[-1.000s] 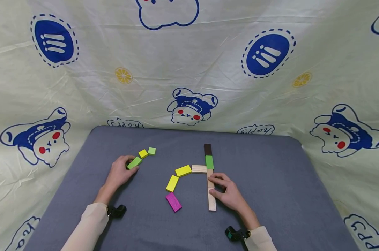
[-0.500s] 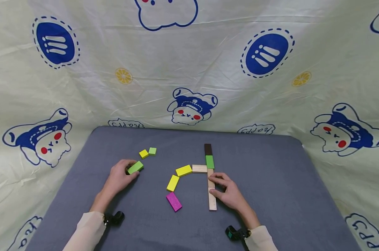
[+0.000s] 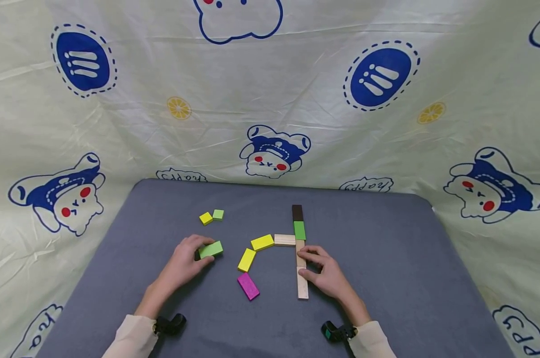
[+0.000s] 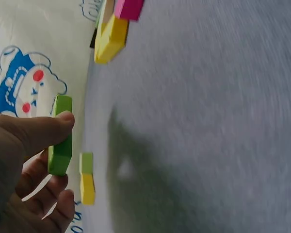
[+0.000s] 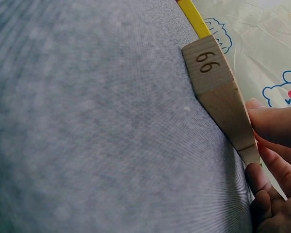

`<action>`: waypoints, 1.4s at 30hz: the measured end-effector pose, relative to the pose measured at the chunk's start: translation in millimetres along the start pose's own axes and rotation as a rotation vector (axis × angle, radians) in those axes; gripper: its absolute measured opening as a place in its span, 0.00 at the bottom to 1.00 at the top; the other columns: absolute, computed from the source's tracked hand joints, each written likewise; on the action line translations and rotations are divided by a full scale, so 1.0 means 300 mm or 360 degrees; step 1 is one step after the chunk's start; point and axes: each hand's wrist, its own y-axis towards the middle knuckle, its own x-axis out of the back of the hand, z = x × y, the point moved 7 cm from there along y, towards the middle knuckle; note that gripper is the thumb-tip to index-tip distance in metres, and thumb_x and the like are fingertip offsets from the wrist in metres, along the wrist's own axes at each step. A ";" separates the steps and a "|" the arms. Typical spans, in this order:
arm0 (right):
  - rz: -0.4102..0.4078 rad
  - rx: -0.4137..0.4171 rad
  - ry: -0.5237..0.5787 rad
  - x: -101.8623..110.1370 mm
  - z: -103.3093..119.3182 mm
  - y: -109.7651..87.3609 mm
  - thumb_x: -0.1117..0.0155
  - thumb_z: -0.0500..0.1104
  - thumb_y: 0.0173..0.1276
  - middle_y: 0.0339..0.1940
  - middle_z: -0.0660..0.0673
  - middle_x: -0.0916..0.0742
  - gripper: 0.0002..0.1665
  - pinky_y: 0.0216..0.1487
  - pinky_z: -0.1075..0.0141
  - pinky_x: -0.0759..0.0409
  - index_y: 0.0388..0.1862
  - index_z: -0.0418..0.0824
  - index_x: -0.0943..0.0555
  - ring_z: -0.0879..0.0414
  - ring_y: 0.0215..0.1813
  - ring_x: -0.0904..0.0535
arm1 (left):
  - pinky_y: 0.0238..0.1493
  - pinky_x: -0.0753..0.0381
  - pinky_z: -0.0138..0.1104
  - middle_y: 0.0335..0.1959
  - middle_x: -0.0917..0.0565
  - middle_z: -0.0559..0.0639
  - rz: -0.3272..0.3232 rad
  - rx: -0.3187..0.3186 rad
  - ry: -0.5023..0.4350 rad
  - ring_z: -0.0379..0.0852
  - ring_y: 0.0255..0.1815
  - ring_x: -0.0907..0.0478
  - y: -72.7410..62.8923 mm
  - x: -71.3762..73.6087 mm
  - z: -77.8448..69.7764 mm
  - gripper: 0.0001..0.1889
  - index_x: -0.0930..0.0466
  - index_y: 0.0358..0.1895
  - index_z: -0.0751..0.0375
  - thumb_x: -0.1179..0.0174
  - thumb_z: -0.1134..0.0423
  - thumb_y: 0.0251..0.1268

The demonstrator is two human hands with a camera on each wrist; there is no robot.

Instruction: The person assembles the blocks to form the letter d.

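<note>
My left hand (image 3: 185,261) pinches a light green block (image 3: 212,249) between thumb and fingers. In the left wrist view the block (image 4: 61,145) is raised off the cloth, with the hand's shadow below. My right hand (image 3: 327,276) rests its thumb on the lower plain wooden block (image 3: 303,289) and its fingertips on the upper plain block (image 3: 301,245). A green block (image 3: 299,230) and a dark block (image 3: 298,213) continue that straight line. A sideways plain block (image 3: 285,240), two yellow blocks (image 3: 246,260) and a magenta block (image 3: 248,287) form a curve to its left.
A small yellow block (image 3: 206,218) and a small light green block (image 3: 218,215) lie at the back left of the grey cloth-covered table (image 3: 386,248). A printed pale curtain (image 3: 315,89) hangs behind and at both sides.
My left hand has moved the light green block away from the two small blocks, to the right and nearer the front. The right hand and the laid-out blocks have stayed put.
</note>
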 end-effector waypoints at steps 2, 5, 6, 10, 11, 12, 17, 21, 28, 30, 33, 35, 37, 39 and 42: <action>0.0002 0.0001 0.0004 0.000 0.001 0.000 0.23 0.41 0.63 0.62 0.44 0.17 0.26 0.49 0.65 0.25 0.60 0.38 0.15 0.48 0.60 0.21 | 0.51 0.22 0.47 0.51 0.14 0.54 0.0034 -0.0010 -0.0007 0.50 0.50 0.21 -0.001 -0.011 -0.024 0.19 0.14 0.54 0.61 0.25 0.68 0.58; 0.0007 0.0010 0.0001 0.001 0.002 -0.001 0.23 0.41 0.64 0.62 0.43 0.17 0.26 0.49 0.65 0.25 0.61 0.37 0.15 0.48 0.60 0.21 | 0.51 0.20 0.45 0.51 0.15 0.52 0.0100 -0.0022 -0.0011 0.47 0.50 0.21 -0.002 -0.029 -0.054 0.19 0.14 0.54 0.58 0.25 0.66 0.59; 0.0009 0.0012 0.0002 0.001 0.002 -0.001 0.23 0.41 0.64 0.62 0.43 0.17 0.26 0.49 0.65 0.25 0.61 0.37 0.15 0.47 0.60 0.21 | 0.50 0.20 0.44 0.51 0.15 0.51 0.0117 -0.0033 -0.0020 0.46 0.49 0.21 -0.002 -0.034 -0.064 0.18 0.14 0.54 0.58 0.25 0.66 0.59; 0.0013 0.0001 0.0001 0.000 -0.001 -0.001 0.23 0.41 0.64 0.62 0.44 0.17 0.26 0.49 0.65 0.25 0.61 0.38 0.15 0.48 0.61 0.22 | 0.49 0.20 0.42 0.50 0.16 0.49 0.0168 -0.0078 -0.0058 0.44 0.49 0.22 -0.003 -0.048 -0.101 0.19 0.14 0.54 0.55 0.25 0.66 0.59; 0.0014 -0.0003 0.0002 0.000 -0.003 -0.001 0.23 0.41 0.64 0.62 0.44 0.17 0.26 0.49 0.65 0.25 0.61 0.38 0.15 0.48 0.61 0.22 | 0.49 0.20 0.41 0.49 0.16 0.48 0.0177 -0.0094 -0.0068 0.44 0.48 0.22 -0.003 -0.051 -0.109 0.18 0.14 0.53 0.55 0.25 0.66 0.59; 0.0014 -0.0006 -0.0001 -0.001 -0.004 0.000 0.23 0.41 0.64 0.62 0.44 0.17 0.26 0.49 0.65 0.25 0.61 0.38 0.15 0.49 0.60 0.22 | 0.49 0.20 0.40 0.49 0.16 0.48 0.0186 -0.0108 -0.0081 0.43 0.48 0.22 -0.003 -0.055 -0.117 0.18 0.13 0.53 0.55 0.25 0.66 0.59; 0.0013 -0.0008 -0.0011 -0.001 -0.005 0.001 0.23 0.41 0.64 0.62 0.44 0.17 0.26 0.49 0.65 0.25 0.61 0.38 0.15 0.49 0.59 0.22 | 0.48 0.18 0.37 0.48 0.16 0.47 0.0271 -0.0171 -0.0154 0.42 0.46 0.22 -0.009 -0.087 -0.154 0.18 0.14 0.53 0.57 0.24 0.65 0.59; 0.0022 -0.0024 -0.0011 -0.003 -0.004 0.001 0.23 0.42 0.64 0.62 0.45 0.17 0.26 0.48 0.65 0.25 0.61 0.39 0.15 0.50 0.59 0.22 | 0.50 0.17 0.38 0.48 0.16 0.46 0.0341 -0.0210 -0.0197 0.42 0.47 0.21 -0.017 -0.112 -0.186 0.18 0.14 0.52 0.57 0.24 0.65 0.59; 0.0013 0.0003 -0.0019 -0.001 0.002 -0.001 0.24 0.41 0.64 0.62 0.44 0.17 0.26 0.48 0.65 0.25 0.61 0.38 0.15 0.51 0.58 0.21 | 0.52 0.18 0.38 0.46 0.17 0.43 0.0369 -0.0253 -0.0193 0.40 0.47 0.22 -0.027 -0.148 -0.230 0.17 0.13 0.51 0.52 0.24 0.63 0.58; 0.0006 0.0026 -0.0019 0.000 0.005 -0.001 0.24 0.41 0.64 0.62 0.43 0.17 0.26 0.48 0.65 0.25 0.61 0.37 0.15 0.50 0.57 0.21 | 0.52 0.18 0.38 0.45 0.17 0.42 0.0378 -0.0254 -0.0188 0.40 0.47 0.22 -0.030 -0.158 -0.238 0.17 0.13 0.51 0.52 0.24 0.62 0.58; -0.0003 0.0060 -0.0019 0.001 0.009 -0.001 0.24 0.40 0.64 0.61 0.42 0.17 0.25 0.47 0.65 0.25 0.60 0.36 0.15 0.48 0.57 0.21 | 0.53 0.19 0.39 0.46 0.16 0.42 0.0401 -0.0262 -0.0172 0.39 0.48 0.23 -0.037 -0.177 -0.252 0.16 0.13 0.50 0.52 0.24 0.61 0.58; -0.0005 0.0064 -0.0017 0.001 0.009 0.000 0.24 0.40 0.64 0.61 0.42 0.17 0.25 0.46 0.65 0.26 0.60 0.36 0.15 0.48 0.57 0.21 | 0.52 0.19 0.38 0.45 0.16 0.41 0.0428 -0.0273 -0.0159 0.38 0.47 0.24 -0.041 -0.192 -0.261 0.16 0.13 0.49 0.52 0.23 0.60 0.58; -0.0004 0.0060 -0.0018 0.001 0.008 0.001 0.24 0.40 0.64 0.61 0.42 0.16 0.25 0.47 0.65 0.26 0.60 0.37 0.15 0.48 0.58 0.21 | 0.50 0.20 0.35 0.44 0.17 0.39 0.0457 -0.0288 -0.0150 0.38 0.45 0.25 -0.047 -0.206 -0.270 0.15 0.13 0.48 0.51 0.23 0.59 0.58; -0.0002 0.0062 -0.0027 0.001 0.006 0.001 0.23 0.41 0.64 0.61 0.43 0.16 0.25 0.47 0.65 0.26 0.60 0.37 0.14 0.48 0.58 0.21 | 0.47 0.22 0.34 0.43 0.17 0.39 0.0485 -0.0313 -0.0149 0.38 0.44 0.27 -0.054 -0.219 -0.280 0.15 0.13 0.48 0.50 0.23 0.59 0.58; -0.0006 0.0074 -0.0031 0.000 0.005 0.001 0.24 0.41 0.64 0.60 0.43 0.16 0.25 0.47 0.65 0.26 0.60 0.37 0.14 0.49 0.58 0.21 | 0.48 0.25 0.36 0.43 0.16 0.38 0.0499 -0.0385 -0.0109 0.38 0.44 0.27 -0.064 -0.237 -0.296 0.15 0.13 0.48 0.48 0.23 0.57 0.58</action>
